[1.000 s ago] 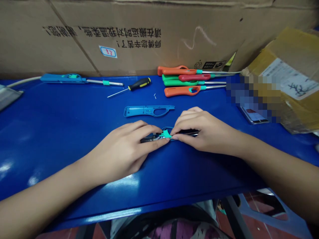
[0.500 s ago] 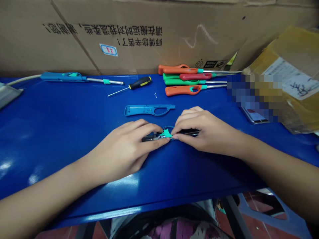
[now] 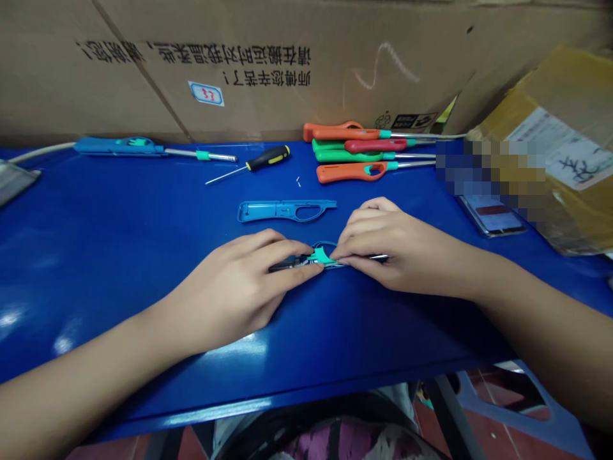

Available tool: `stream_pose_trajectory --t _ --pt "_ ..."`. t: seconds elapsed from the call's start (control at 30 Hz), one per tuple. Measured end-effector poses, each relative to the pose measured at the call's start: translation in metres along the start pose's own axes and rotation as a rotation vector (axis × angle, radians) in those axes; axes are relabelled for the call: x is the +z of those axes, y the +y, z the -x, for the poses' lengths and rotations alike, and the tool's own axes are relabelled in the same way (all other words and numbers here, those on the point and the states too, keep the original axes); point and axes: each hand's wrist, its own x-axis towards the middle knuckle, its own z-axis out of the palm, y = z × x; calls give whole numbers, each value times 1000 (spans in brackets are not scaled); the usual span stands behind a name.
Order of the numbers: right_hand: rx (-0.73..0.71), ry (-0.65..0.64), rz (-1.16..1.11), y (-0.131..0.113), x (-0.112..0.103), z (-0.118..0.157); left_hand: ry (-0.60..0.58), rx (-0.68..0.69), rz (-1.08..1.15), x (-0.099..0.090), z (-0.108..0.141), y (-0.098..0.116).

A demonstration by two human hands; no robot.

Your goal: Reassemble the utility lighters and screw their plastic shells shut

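Note:
An opened blue lighter (image 3: 325, 245) lies low on the blue table, with a green trigger piece (image 3: 320, 256) and inner parts showing. My left hand (image 3: 253, 275) closes on its handle end, thumb and forefinger beside the green piece. From the other side my right hand (image 3: 383, 246) pinches the lighter by its metal tube (image 3: 380, 257), fingertips next to the green piece. Just beyond both hands rests a loose blue half shell (image 3: 287, 211), its hollow side up. Fingers hide much of the held lighter.
Behind are a yellow-black screwdriver (image 3: 268, 158), tiny screws (image 3: 298, 182), a whole blue lighter (image 3: 119, 147) and several orange, green and red lighters (image 3: 352, 171). A phone (image 3: 495, 214) and a taped box (image 3: 565, 147) stand right. A large cardboard box (image 3: 268, 108) lines the back.
My right hand has shifted slightly to the right along the metal tube, its fingertips still beside the green piece. My left hand has hardly moved. More of the phone shows.

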Motion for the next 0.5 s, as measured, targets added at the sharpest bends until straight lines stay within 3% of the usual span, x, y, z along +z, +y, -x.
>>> stream_pose_trajectory --t 0.2,0.5 --pt "-104 -28 135 3 1 2 -11 -5 6 1 -1 0" --pt "-7 -41 -1 3 -1 0 -46 -13 21 0 -1 1"
